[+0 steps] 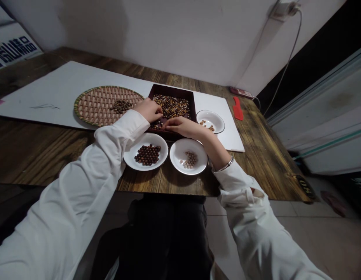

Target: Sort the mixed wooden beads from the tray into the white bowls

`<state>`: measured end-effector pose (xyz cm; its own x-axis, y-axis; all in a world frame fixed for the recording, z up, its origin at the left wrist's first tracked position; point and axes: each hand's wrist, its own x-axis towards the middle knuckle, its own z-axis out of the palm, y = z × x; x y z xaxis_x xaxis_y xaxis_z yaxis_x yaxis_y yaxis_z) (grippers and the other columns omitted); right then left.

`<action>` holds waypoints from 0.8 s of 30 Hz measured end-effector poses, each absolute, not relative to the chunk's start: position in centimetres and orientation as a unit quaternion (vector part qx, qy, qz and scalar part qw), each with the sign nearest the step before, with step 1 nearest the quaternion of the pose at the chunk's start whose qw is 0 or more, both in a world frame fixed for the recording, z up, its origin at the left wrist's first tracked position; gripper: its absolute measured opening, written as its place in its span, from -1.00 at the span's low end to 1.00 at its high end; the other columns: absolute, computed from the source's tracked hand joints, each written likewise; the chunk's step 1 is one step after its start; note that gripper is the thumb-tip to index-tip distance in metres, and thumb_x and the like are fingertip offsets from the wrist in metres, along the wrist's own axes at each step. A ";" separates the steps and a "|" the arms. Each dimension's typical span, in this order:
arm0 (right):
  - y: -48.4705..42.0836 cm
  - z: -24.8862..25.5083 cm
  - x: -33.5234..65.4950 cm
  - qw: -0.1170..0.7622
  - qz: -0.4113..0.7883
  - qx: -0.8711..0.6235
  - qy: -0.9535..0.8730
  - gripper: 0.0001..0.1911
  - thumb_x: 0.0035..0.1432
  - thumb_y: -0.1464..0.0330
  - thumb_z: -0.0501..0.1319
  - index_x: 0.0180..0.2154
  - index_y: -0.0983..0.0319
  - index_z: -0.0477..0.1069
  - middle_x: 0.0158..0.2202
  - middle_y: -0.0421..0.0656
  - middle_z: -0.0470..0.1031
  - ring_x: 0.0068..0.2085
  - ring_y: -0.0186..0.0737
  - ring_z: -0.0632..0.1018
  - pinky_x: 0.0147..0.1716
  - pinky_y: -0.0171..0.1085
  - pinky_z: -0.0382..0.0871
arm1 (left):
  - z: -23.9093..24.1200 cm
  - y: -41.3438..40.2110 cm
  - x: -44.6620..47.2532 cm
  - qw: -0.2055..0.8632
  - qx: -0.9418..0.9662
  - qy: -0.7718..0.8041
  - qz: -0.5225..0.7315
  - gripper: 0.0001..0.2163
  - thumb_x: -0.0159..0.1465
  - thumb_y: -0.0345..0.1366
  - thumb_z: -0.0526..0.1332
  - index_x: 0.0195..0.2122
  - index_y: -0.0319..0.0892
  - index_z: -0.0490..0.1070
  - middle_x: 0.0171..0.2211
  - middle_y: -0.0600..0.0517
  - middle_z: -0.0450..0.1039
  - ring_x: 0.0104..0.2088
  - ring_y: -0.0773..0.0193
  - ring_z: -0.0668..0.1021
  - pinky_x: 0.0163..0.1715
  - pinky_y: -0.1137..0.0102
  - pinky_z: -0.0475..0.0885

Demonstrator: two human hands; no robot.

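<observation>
My left hand (pixel 149 110) is over the left edge of a dark red box (pixel 194 105) of mixed brown, yellow and pale beads (pixel 173 105). Its fingers are curled, with their tips down by the beads at the near left corner. Reaching in from the right, my right hand (pixel 182 126) has its fingers pressed together above the box's near part. Whatever either hand's fingertips hold is too small or hidden to make out. Below the hands stand a white dish of dark brown beads (pixel 147 154) and a white dish of pale beads (pixel 190 160).
A round woven tray (pixel 94 103) with greenish-brown beads lies left of the box. To the right stands a white bowl (pixel 217 120) with a few tan beads. A white board (pixel 60 85) lies underneath. A red scraper-like tool (pixel 238 109) and a plugged-in phone (pixel 241 92) lie near the wall.
</observation>
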<state>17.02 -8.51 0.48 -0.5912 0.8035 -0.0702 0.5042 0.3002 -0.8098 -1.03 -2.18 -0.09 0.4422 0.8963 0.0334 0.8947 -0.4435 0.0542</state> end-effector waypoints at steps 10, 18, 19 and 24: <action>-8.7 0.6 17.0 0.161 0.396 -0.441 -0.789 -0.72 0.29 0.27 0.15 -0.31 0.32 0.53 -0.37 -0.17 0.53 -0.31 -0.28 0.45 -0.20 -0.26 0.33 | -0.3 -2.0 -1.1 0.018 0.850 0.526 0.036 -0.64 0.32 -0.14 0.10 0.02 -0.06 0.58 -0.01 -0.03 0.57 0.12 0.03 0.45 0.17 0.24 0.26; -8.5 0.7 17.0 0.168 0.414 -0.426 -0.787 -0.83 0.22 0.37 0.20 -0.31 0.32 0.53 -0.29 -0.15 0.57 -0.23 -0.26 0.48 -0.10 -0.25 0.33 | -0.3 -1.9 -1.1 0.004 0.855 0.518 0.024 -0.63 0.32 -0.15 0.09 0.03 -0.07 0.57 -0.02 -0.02 0.58 0.09 0.05 0.46 0.14 0.24 0.29; -8.4 0.6 17.0 0.172 0.419 -0.424 -0.784 -0.84 0.21 0.38 0.20 -0.32 0.31 0.52 -0.29 -0.15 0.57 -0.23 -0.26 0.49 -0.09 -0.24 0.34 | -0.3 -1.9 -1.1 0.003 0.856 0.517 0.021 -0.63 0.32 -0.15 0.09 0.03 -0.07 0.57 -0.02 -0.02 0.58 0.09 0.05 0.46 0.14 0.24 0.29; -8.2 0.2 17.0 0.190 0.444 -0.417 -0.770 -0.88 0.17 0.40 0.21 -0.37 0.29 0.51 -0.30 -0.15 0.58 -0.21 -0.24 0.50 -0.09 -0.23 0.36 | -0.5 -1.8 -1.1 -0.006 0.851 0.525 0.028 -0.64 0.32 -0.13 0.09 0.02 -0.05 0.58 -0.03 -0.01 0.57 0.08 0.08 0.47 0.14 0.28 0.28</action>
<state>17.04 -8.25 0.20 -0.5797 0.8112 -0.0770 0.4729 0.2581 -0.8425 -1.10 -1.81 -0.46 0.4472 0.8928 0.0533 0.8935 -0.4487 0.0188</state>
